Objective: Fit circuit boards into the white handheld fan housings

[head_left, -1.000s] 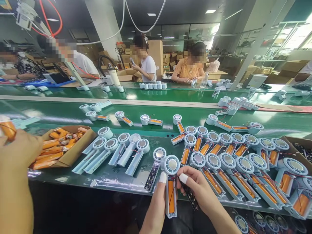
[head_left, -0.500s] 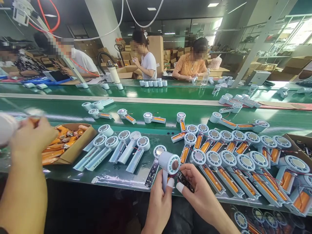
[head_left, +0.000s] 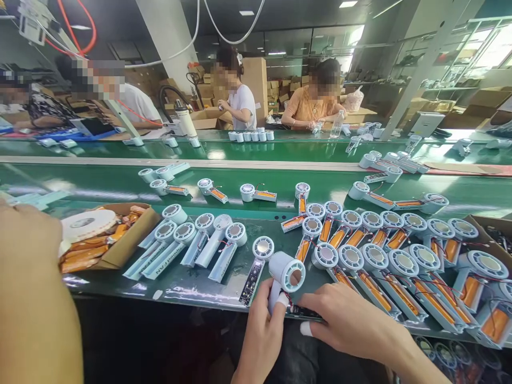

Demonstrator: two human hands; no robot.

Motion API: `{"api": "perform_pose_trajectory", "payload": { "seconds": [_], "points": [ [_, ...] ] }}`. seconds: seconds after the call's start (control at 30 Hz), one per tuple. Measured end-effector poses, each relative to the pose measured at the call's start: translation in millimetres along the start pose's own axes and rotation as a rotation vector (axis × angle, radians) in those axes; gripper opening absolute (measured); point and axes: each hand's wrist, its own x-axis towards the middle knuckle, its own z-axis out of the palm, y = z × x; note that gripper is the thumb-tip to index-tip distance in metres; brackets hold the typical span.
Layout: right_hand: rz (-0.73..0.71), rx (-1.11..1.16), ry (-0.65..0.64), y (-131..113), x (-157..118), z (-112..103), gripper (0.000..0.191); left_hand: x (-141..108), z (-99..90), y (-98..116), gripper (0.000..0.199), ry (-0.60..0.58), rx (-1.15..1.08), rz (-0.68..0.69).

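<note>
Your left hand grips one white fan body by its handle, at the near edge of the green bench.

Your right hand lies flat beside it, on one dark circuit strip. Its round head is tilted up, with an open middle hole. To the left, five closed fans lie in a row. One cardboard box holds orange batteries and one tape roll.
</note>
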Motion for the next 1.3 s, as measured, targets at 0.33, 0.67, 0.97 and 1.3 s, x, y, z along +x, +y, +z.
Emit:
{"api": "perform_pose_trajectory", "payload": {
  "seconds": [0.33, 0.67, 0.97, 1.3],
  "points": [
    [-0.028, 0.763, 0.020, 1, 12, 21, 0.040, 2, -1.1, 0, 0.037, -0.050, -0.153, -0.017],
    [0.041, 1.649, 0.207, -6, 28, 86, 0.060, -1, 5.1, -8, 0.048, -0.158, -0.418, -0.073],
    [0.175, 1.432, 0.404, -28, 27, 83, 0.053, -1, 12.1, -5, 0.043, 0.049, -0.162, -0.024],
    [0.316, 0.879, 0.663, -30, 11, 103, 0.044, 3, 18.2, -18, 0.051, -0.008, -0.382, -0.162]
  ]
}}
